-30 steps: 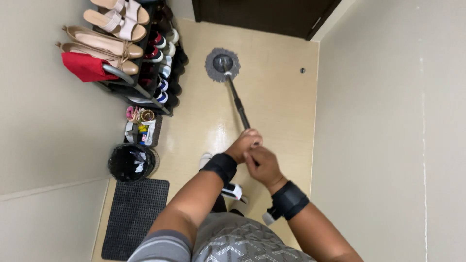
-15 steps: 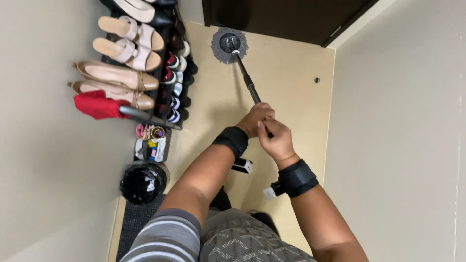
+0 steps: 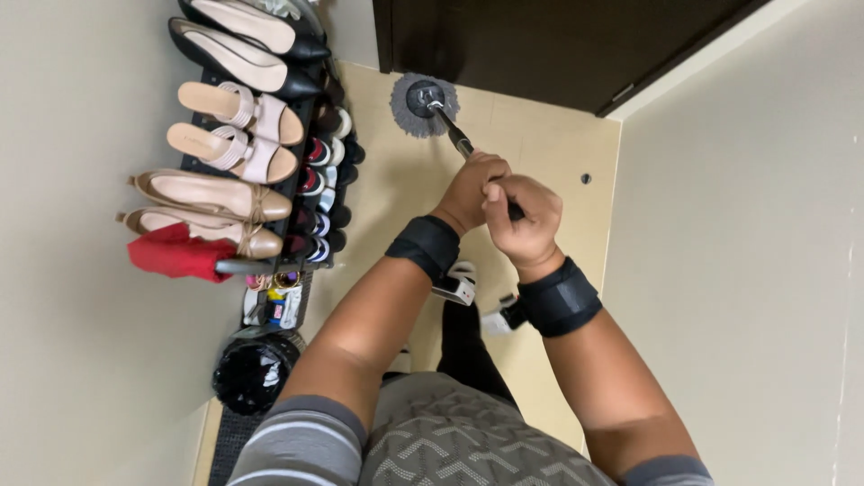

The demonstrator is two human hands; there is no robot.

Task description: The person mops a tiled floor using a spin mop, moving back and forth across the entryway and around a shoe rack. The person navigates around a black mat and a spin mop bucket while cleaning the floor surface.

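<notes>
Both hands are wrapping the mop handle [image 3: 461, 144] together at mid-frame: the left hand [image 3: 468, 191] is sitting just ahead on the shaft, the right hand [image 3: 526, 216] is closing right behind it, the two touching. Each grip is holding tight around the handle, fingers curled fully over it. Black bands are circling both wrists. The handle is running up and away from the hands to the round grey mop head [image 3: 423, 103], which is lying flat on the pale tiled floor [image 3: 531, 144], close against the dark door [image 3: 540, 45]. To the left a shoe rack [image 3: 279, 193] is standing along the wall, carrying flats and sandals, with a red cloth [image 3: 175, 255] hanging at its near end. A black helmet [image 3: 255, 371] is sitting on the floor beside the rack.
</notes>
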